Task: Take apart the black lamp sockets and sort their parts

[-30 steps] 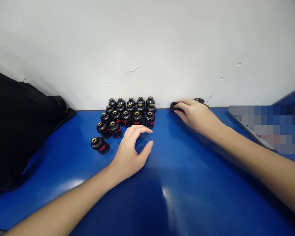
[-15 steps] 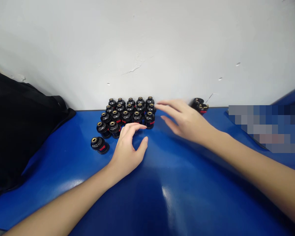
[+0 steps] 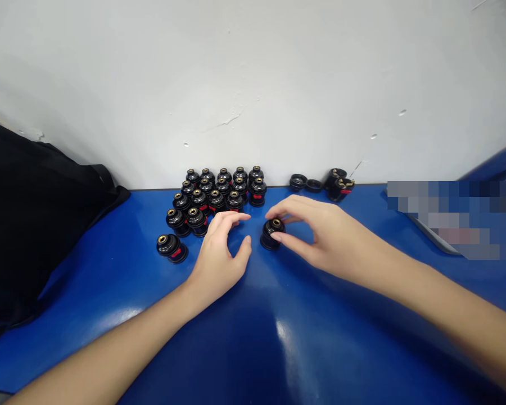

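My right hand [image 3: 316, 230] grips a small black domed cylinder [image 3: 270, 241] with a brass ring in its top, thumb on the near side and fingers behind. It stands roughly upright at the surface; whether its base touches is hard to tell. Curved and apart, the fingers of my left hand [image 3: 221, 253] hold nothing. They hover by the front of a cluster of similar black cylinders [image 3: 216, 201], some with red marks. Left of that hand, one more black cylinder [image 3: 172, 248] leans back slightly, apart from the rows.
Against the white wall [image 3: 253, 84] sit two shallow black caps [image 3: 298, 181] and two black cylinders with brass prongs [image 3: 340, 189]. Black cloth [image 3: 37, 225] covers the left of the blue table [image 3: 244, 349]. A blurred-out flat object [image 3: 442, 219] lies at right.
My right hand has taken a cylinder from the cluster's right end and drawn it toward me. The caps by the wall have come into sight. My left hand has barely moved.
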Action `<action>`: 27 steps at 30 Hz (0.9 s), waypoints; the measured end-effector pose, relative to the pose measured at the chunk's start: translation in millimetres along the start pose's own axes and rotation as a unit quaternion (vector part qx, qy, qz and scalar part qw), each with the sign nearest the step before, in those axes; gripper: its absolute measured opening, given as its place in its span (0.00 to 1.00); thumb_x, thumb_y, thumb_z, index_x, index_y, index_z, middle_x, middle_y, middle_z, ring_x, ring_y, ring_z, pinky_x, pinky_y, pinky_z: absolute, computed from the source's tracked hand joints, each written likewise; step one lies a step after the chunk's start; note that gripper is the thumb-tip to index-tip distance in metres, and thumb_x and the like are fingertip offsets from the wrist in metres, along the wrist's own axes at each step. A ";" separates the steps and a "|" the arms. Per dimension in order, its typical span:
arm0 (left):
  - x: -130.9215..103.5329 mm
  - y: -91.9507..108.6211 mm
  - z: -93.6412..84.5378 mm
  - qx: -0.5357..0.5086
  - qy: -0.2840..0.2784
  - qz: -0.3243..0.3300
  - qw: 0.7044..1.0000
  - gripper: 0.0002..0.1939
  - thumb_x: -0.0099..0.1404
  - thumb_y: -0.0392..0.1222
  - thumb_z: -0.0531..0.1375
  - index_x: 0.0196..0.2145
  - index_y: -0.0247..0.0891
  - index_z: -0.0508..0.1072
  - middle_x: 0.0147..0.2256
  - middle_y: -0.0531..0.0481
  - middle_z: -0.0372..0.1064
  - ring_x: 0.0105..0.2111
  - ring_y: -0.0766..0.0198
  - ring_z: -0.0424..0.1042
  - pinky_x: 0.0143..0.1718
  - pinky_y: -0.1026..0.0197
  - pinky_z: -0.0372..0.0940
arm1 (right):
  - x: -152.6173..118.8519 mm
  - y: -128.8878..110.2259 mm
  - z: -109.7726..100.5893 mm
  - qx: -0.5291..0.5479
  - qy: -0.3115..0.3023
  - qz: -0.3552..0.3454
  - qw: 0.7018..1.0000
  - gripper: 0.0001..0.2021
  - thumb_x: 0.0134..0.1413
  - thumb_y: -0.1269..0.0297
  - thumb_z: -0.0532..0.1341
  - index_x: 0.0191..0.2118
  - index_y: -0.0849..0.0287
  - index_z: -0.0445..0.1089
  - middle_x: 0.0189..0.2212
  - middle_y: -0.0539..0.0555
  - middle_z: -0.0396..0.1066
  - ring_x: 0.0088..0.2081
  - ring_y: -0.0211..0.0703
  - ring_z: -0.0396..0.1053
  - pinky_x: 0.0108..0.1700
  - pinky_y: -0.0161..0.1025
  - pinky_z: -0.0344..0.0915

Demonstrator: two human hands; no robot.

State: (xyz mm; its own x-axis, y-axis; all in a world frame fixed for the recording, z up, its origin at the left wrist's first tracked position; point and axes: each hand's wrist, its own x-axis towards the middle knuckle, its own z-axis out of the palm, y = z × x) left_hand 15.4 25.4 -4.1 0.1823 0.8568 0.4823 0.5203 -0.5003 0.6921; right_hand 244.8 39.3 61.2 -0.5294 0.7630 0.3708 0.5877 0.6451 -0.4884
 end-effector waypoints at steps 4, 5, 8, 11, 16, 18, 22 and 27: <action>0.5 0.8 0.3 -0.005 -0.002 0.000 1.000 0.19 0.69 0.30 0.61 0.56 0.41 0.73 0.55 0.44 0.72 0.54 0.56 0.73 0.60 0.48 0.71 | -20.9 -4.9 7.0 0.074 0.005 0.088 0.993 0.10 0.65 0.61 0.67 0.50 0.54 0.76 0.48 0.56 0.82 0.46 0.50 0.83 0.50 0.45 0.80; 0.7 0.8 0.5 -0.006 -0.004 -0.001 1.000 0.19 0.70 0.30 0.61 0.56 0.41 0.74 0.54 0.44 0.72 0.54 0.57 0.73 0.60 0.48 0.71 | -25.1 -4.0 10.1 0.089 0.007 0.109 0.990 0.11 0.65 0.58 0.67 0.50 0.53 0.76 0.47 0.55 0.83 0.45 0.50 0.84 0.50 0.46 0.80; 1.3 0.5 1.2 -0.015 -0.008 -0.004 1.000 0.19 0.69 0.29 0.60 0.56 0.41 0.74 0.54 0.44 0.72 0.53 0.57 0.73 0.59 0.48 0.71 | -33.4 2.7 19.9 0.116 0.008 0.145 0.983 0.15 0.65 0.50 0.68 0.51 0.52 0.76 0.47 0.55 0.84 0.47 0.52 0.83 0.52 0.49 0.79; 1.6 -0.4 1.6 -0.022 -0.011 -0.001 1.000 0.20 0.69 0.28 0.60 0.56 0.40 0.73 0.54 0.44 0.72 0.53 0.57 0.73 0.59 0.49 0.71 | -35.6 10.0 27.6 0.136 -0.004 0.142 0.980 0.24 0.56 0.47 0.74 0.54 0.51 0.76 0.51 0.55 0.83 0.50 0.54 0.81 0.54 0.51 0.78; 1.3 -0.4 2.4 -0.032 -0.025 0.003 0.999 0.20 0.68 0.27 0.59 0.55 0.41 0.73 0.52 0.45 0.73 0.51 0.57 0.74 0.57 0.49 0.72 | -35.1 10.7 32.8 0.149 -0.020 0.098 0.984 0.23 0.55 0.52 0.77 0.54 0.50 0.77 0.50 0.51 0.83 0.50 0.50 0.80 0.56 0.48 0.74; 1.3 0.3 2.5 -0.037 -0.028 0.005 0.999 0.19 0.68 0.27 0.59 0.55 0.41 0.73 0.52 0.45 0.74 0.51 0.57 0.74 0.57 0.49 0.72 | -35.3 9.5 33.4 0.144 -0.025 0.094 0.985 0.19 0.59 0.51 0.74 0.53 0.50 0.78 0.49 0.52 0.83 0.50 0.51 0.79 0.56 0.48 0.73; 1.7 1.8 2.0 -0.045 -0.033 0.007 0.998 0.19 0.68 0.27 0.59 0.54 0.41 0.73 0.51 0.45 0.75 0.50 0.58 0.75 0.56 0.51 0.73 | -35.2 10.5 34.4 0.127 -0.025 0.086 0.988 0.14 0.68 0.50 0.67 0.51 0.50 0.79 0.53 0.54 0.81 0.54 0.52 0.77 0.58 0.49 0.71; 2.2 1.9 1.2 -0.049 -0.039 0.011 0.998 0.19 0.68 0.26 0.59 0.54 0.41 0.73 0.50 0.46 0.75 0.49 0.59 0.75 0.55 0.52 0.72 | -34.8 11.9 34.4 0.118 -0.033 0.091 0.988 0.14 0.70 0.49 0.64 0.50 0.52 0.78 0.50 0.56 0.81 0.52 0.53 0.76 0.56 0.51 0.73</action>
State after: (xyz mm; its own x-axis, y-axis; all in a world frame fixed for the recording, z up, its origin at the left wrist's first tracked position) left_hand 17.8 26.5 -2.3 0.2585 0.8511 0.4569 0.4322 -0.5249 0.7332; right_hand 249.1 19.0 15.3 -0.4720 0.8560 0.2108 0.5217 0.4640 -0.7159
